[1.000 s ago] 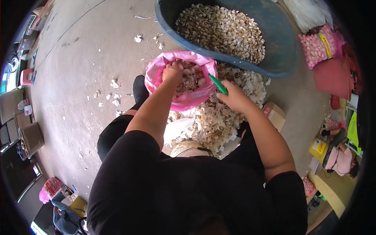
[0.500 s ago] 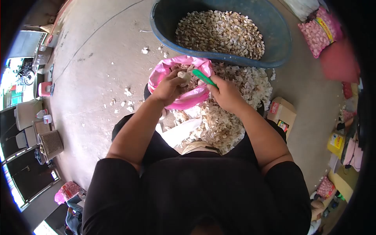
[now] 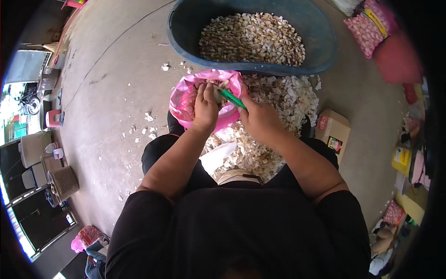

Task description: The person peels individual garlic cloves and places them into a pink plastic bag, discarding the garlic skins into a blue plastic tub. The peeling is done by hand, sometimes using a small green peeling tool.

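Observation:
A pink plastic bag (image 3: pixel 179 100) stands open between my knees, with garlic inside. Over its mouth, my left hand (image 3: pixel 206 104) is wrapped round a pale garlic bulb (image 3: pixel 217 95), which its fingers partly cover. My right hand (image 3: pixel 260 117) grips a green-handled tool (image 3: pixel 233 99) from the right, its tip against the bulb; the blade cannot be made out. Beyond the bag lies a large dark blue tub (image 3: pixel 320 46) holding many loose cloves (image 3: pixel 253 39). Papery peelings (image 3: pixel 295 100) are heaped to the right of the bag and below it.
An open cardboard box (image 3: pixel 341 128) sits right of my knee. Full pink net sacks (image 3: pixel 364 35) and a red sack (image 3: pixel 397 58) stand at the upper right. Woven baskets (image 3: pixel 63 182) line the left side. Part of another person (image 3: pixel 95 260) shows at the lower left.
My left hand has turned more upright and now covers more of the bulb. The green tool has tilted and its tip has come to the bulb. The whole view has shifted slightly.

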The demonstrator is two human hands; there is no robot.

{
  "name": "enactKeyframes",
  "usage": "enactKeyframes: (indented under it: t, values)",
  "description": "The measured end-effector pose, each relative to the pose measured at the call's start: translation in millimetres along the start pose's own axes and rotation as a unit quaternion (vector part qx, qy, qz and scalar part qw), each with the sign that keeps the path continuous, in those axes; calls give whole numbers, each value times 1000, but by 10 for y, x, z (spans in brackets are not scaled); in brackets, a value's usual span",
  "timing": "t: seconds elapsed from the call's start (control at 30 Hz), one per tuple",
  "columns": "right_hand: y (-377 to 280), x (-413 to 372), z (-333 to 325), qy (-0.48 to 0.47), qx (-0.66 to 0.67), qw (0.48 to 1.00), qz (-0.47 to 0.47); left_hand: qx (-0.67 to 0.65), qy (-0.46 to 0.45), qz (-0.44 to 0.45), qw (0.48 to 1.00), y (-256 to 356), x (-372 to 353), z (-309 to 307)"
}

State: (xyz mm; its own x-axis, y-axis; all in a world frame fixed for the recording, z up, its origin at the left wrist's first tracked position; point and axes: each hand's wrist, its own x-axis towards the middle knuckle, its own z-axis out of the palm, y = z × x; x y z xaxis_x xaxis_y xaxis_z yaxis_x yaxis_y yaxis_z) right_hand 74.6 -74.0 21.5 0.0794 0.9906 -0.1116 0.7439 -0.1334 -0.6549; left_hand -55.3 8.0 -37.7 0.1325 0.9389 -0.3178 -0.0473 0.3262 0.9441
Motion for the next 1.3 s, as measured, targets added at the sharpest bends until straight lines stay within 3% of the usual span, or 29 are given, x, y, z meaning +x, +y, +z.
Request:
enactKeyframes:
  t: [0.07,0.17,0.2,0.23,0.33,0.37,0.5,0.6,0.67,0.77,0.87,1.0,1.03,1.13,1.23,1.3]
  values:
    - [7,6,-16,-14,-22,1000,0,45,2,48,998,-97,72,12]
    - [123,21,-85,-63,-72,995,9,46,22,-7,999,0,178,-33]
    - [231,12,-95,-83,-86,993,25,-3,15,28,1000,48,232,-37]
    - [287,30,-113,-102,-101,989,42,-19,-19,-1,1000,166,213,-23]
    - [239,208,-304,-18,47,998,23,-44,-101,-120,987,217,166,-12]
    - [297,247,-298,-77,131,987,57,-43,-126,-164,977,208,165,-12]
    - [249,296,-353,-138,129,982,-17,-65,-144,-239,958,320,130,-31]
    - [236,314,-286,-108,73,987,-92,-66,-161,-242,955,280,170,-134]
    - [234,319,-159,-57,55,988,-135,-30,-140,-183,973,267,168,-186]
    - [169,410,-324,-330,91,938,57,-5,-81,-150,985,352,214,-357]
    - [201,548,-66,-232,104,958,134,-23,-25,-136,990,312,303,-463]
    - [316,688,544,-105,-6,990,92,18,-81,-129,988,324,256,-449]
    - [314,675,613,-2,-21,999,-28,30,-83,-122,989,330,244,-417]
    - [142,712,451,90,54,994,6,66,-81,-65,992,237,252,-377]
    - [-35,620,346,123,-64,977,-164,96,-96,-18,991,200,235,-291]
    - [-20,603,306,3,-1,997,-78,189,-99,22,977,219,198,-238]
